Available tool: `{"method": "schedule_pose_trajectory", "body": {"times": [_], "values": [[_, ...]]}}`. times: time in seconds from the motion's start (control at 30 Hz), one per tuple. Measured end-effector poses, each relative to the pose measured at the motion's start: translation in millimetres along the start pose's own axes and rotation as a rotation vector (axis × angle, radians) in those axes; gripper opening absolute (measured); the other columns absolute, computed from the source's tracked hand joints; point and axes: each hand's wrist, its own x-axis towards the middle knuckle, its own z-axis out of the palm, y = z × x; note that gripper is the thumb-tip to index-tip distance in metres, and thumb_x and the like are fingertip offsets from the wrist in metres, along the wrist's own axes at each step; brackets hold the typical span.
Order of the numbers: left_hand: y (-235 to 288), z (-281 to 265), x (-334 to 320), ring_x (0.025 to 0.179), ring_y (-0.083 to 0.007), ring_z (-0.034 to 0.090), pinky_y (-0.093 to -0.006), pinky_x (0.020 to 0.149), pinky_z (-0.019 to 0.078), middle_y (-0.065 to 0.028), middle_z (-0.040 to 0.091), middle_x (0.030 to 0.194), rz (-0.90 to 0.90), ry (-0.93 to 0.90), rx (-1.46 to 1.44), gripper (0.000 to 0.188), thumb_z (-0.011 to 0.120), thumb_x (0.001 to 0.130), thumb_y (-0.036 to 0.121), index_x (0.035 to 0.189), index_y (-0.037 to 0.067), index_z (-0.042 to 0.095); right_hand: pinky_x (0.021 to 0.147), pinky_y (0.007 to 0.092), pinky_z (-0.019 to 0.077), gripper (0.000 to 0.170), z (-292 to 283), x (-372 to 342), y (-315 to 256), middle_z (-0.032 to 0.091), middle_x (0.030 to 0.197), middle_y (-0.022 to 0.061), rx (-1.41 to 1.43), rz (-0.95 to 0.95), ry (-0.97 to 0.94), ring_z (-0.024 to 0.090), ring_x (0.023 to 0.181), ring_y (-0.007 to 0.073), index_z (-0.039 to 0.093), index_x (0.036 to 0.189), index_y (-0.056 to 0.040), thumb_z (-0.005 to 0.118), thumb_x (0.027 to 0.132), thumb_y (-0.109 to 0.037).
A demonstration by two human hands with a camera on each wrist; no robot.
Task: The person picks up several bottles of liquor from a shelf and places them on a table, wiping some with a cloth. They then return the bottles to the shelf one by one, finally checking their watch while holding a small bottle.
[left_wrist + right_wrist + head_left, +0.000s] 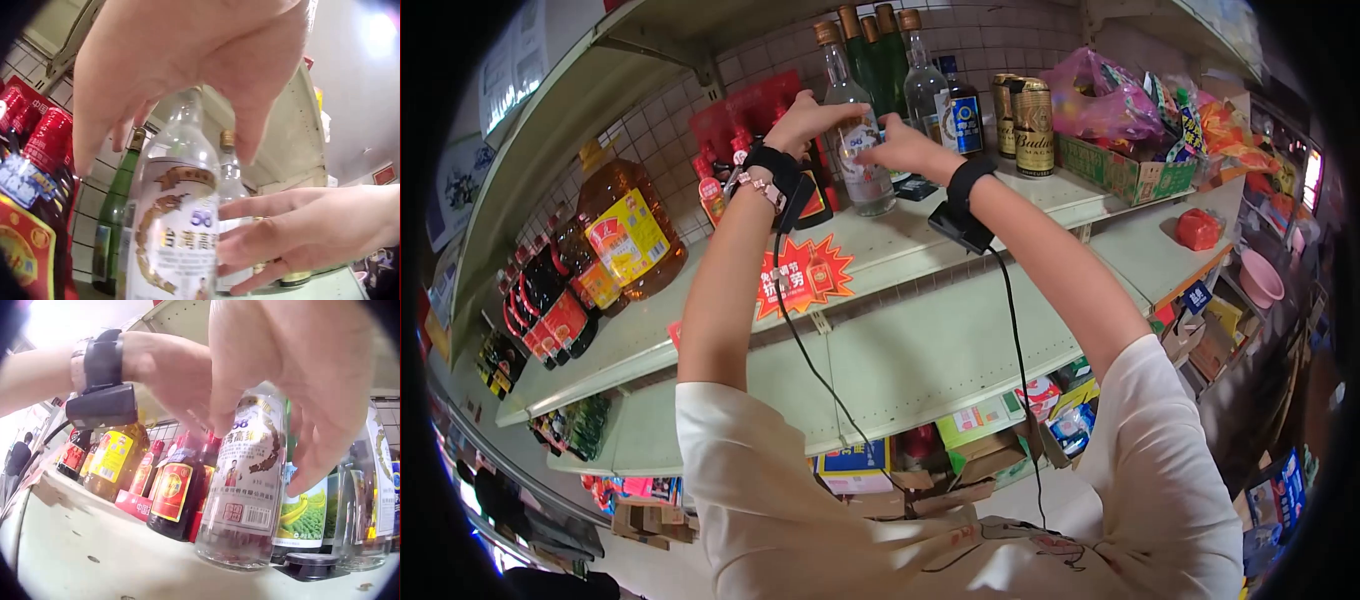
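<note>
A clear glass liquor bottle (866, 185) with a white "58" label stands upright on the upper shelf, between both hands. My left hand (805, 122) arches over its neck; in the left wrist view, thumb and fingers are spread on either side, with space around the glass. My right hand (912, 152) reaches in from the right, its extended fingers right at the bottle's side near the label. The right wrist view shows the bottle's base (234, 553) on the shelf, beside a small black round object (310, 565). A similar clear bottle (922, 85) stands behind to the right.
Green bottles (885, 60) stand behind. Dark red-labelled bottles (172, 494) and a large oil jug (632, 225) are on the left. Gold cans (1033, 130) and a green box (1135, 172) with bagged goods stand right. A red price sign (805, 278) hangs at the shelf edge.
</note>
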Motion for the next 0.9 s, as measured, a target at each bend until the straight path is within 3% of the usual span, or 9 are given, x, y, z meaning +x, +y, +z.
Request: {"method": "schedule_pose_trajectory", "body": {"times": [0.07,0.13,0.17,0.3,0.47,0.6,0.73,0.83,0.9], "values": [[3.5,-1.1,3.3,0.112,-0.0209,0.044,-0.0379,0.086,0.0397,-0.0136,0.047,0.125,-0.028,0.016,0.011,0.091,0.077,0.069,0.039,0.137,0.001,0.030,0.088,0.0354,0.0454,0.089,4.5,-2.2,-4.1,0.056,0.110,0.0300,-0.022,0.010,-0.003,0.057,0.106,0.0363,0.028,0.121,0.0161,0.077,0.066,-0.033],[8.4,-3.1,-6.4,0.112,-0.0199,0.048,-0.0405,0.086,0.0418,-0.0104,0.057,0.114,0.089,-0.326,-0.009,0.068,0.077,0.068,0.038,0.120,0.002,0.052,0.085,0.0352,0.0468,0.087,12.4,6.1,2.6,0.057,0.107,0.0287,-0.012,-0.002,0.023,0.059,0.103,0.0346,0.027,0.120,0.0155,0.077,0.066,-0.031],[-15.6,7.1,30.0,0.098,-0.0163,0.057,-0.0370,0.079,0.0470,-0.0053,0.064,0.097,0.044,-0.245,0.020,0.047,0.078,0.069,0.034,0.102,0.005,0.063,0.084,0.0331,0.0474,0.086,13.8,4.4,2.0,0.057,0.108,0.0252,0.053,0.006,0.017,0.060,0.101,0.0306,0.030,0.120,0.0132,0.078,0.066,-0.033],[-11.6,8.6,13.6,0.078,-0.0127,0.063,-0.0293,0.065,0.0511,-0.0040,0.065,0.086,0.071,-0.205,-0.049,0.048,0.080,0.067,0.032,0.100,0.002,0.062,0.081,0.0309,0.0486,0.085,12.2,-5.8,-1.0,0.058,0.106,0.0193,0.125,-0.016,0.065,0.061,0.097,0.0253,0.036,0.118,0.0073,0.082,0.061,-0.036],[12.5,9.6,-33.8,0.077,-0.0151,0.065,-0.0301,0.068,0.0521,-0.0082,0.066,0.088,0.292,0.053,0.203,0.062,0.084,0.056,0.038,0.097,-0.002,0.060,0.084,0.0369,0.0477,0.084,-5.9,-37.1,-13.5,0.062,0.101,0.0211,-0.013,-0.189,0.228,0.061,0.097,0.0341,0.042,0.116,0.0000,0.084,0.053,-0.037],[47.7,15.0,-85.4,0.082,-0.0193,0.065,-0.0312,0.074,0.0511,-0.0139,0.066,0.092,0.483,0.254,0.256,0.074,0.085,0.050,0.039,0.103,-0.005,0.058,0.078,0.0364,0.0496,0.080,-21.6,-66.2,-26.5,0.064,0.096,0.0170,0.072,-0.321,0.399,0.064,0.089,0.0334,0.044,0.117,-0.0069,0.084,0.052,-0.031],[76.8,34.6,-137.1,0.088,-0.0208,0.064,-0.0320,0.076,0.0513,-0.0141,0.065,0.100,0.761,0.413,0.086,0.079,0.086,0.048,0.035,0.113,0.000,0.055,0.071,0.0354,0.0501,0.076,-45.7,-123.4,-44.3,0.065,0.091,0.0116,0.090,-0.438,0.621,0.065,0.080,0.0254,0.047,0.115,-0.0076,0.084,0.051,-0.024],[94.3,59.0,-182.9,0.091,-0.0225,0.063,-0.0330,0.076,0.0516,-0.0123,0.063,0.103,0.808,0.364,-0.052,0.089,0.087,0.046,0.032,0.122,0.007,0.048,0.074,0.0298,0.0502,0.078,-59.3,-165.6,-35.6,0.062,0.099,0.0088,0.264,-0.512,0.655,0.061,0.089,0.0152,0.046,0.120,-0.0064,0.083,0.051,-0.011],[102.1,75.6,-209.1,0.093,-0.0228,0.063,-0.0337,0.075,0.0514,-0.0115,0.063,0.103,0.789,0.297,-0.090,0.090,0.087,0.048,0.029,0.125,0.010,0.045,0.076,0.0302,0.0503,0.079,-67.8,-199.3,-34.3,0.061,0.102,0.0089,0.285,-0.471,0.647,0.060,0.093,0.0161,0.045,0.121,-0.0054,0.082,0.051,-0.008]]}}
